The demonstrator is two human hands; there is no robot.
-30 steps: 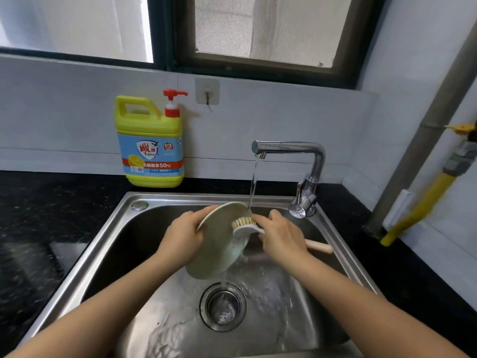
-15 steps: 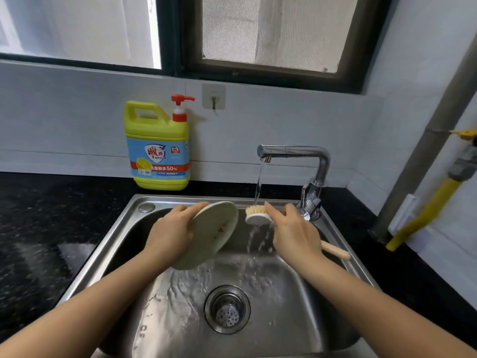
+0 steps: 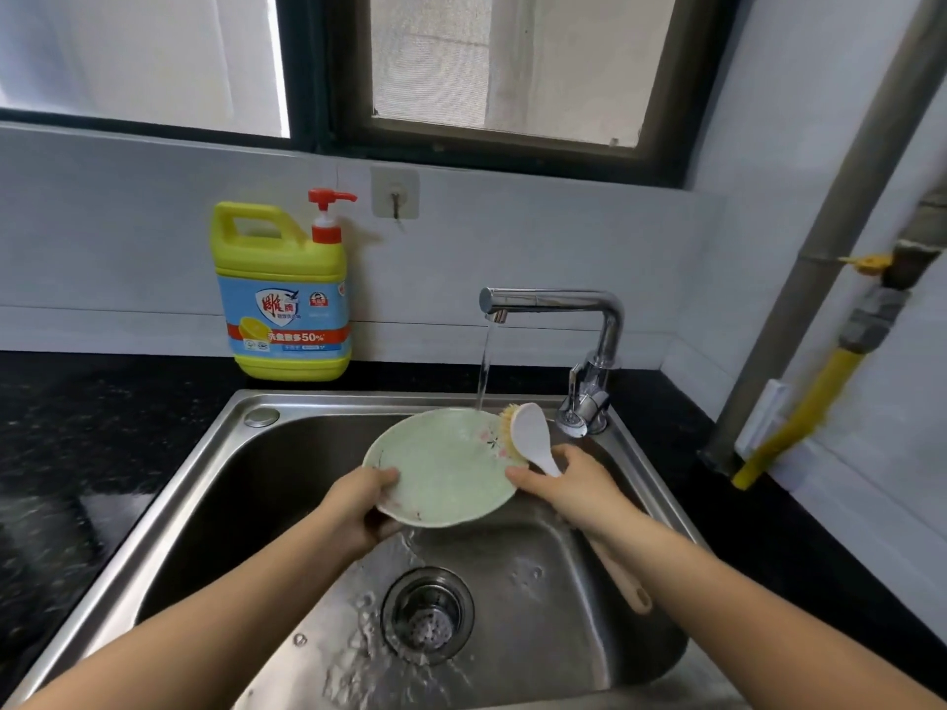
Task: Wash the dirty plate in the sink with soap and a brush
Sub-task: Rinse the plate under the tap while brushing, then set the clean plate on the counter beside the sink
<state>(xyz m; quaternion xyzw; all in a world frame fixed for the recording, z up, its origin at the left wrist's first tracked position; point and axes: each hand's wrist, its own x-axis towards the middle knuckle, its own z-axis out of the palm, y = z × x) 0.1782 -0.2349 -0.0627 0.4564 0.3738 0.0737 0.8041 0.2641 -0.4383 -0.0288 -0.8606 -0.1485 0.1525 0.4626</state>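
A pale green plate (image 3: 443, 466) with small flower marks faces up over the steel sink (image 3: 205, 484). My left hand (image 3: 366, 497) grips its near-left rim, thumb on top. My right hand (image 3: 569, 484) holds the brush (image 3: 530, 435) by its neck, with a fingertip resting on the plate's right rim. The brush's white head stands at the plate's far right edge, bristles turned toward the plate; its wooden handle runs down under my right forearm. Water runs from the tap (image 3: 553, 304) onto the plate's far rim and spills off its front edge.
A yellow dish soap bottle (image 3: 284, 299) with a red pump stands on the black counter (image 3: 77, 427) behind the sink's left corner. The drain strainer (image 3: 428, 614) sits below the plate. A grey pipe and a yellow gas hose (image 3: 799, 417) stand at right.
The plate has tipped from upright on its edge to nearly flat, face up under the stream. The brush has left the water and now stands at the plate's right rim.
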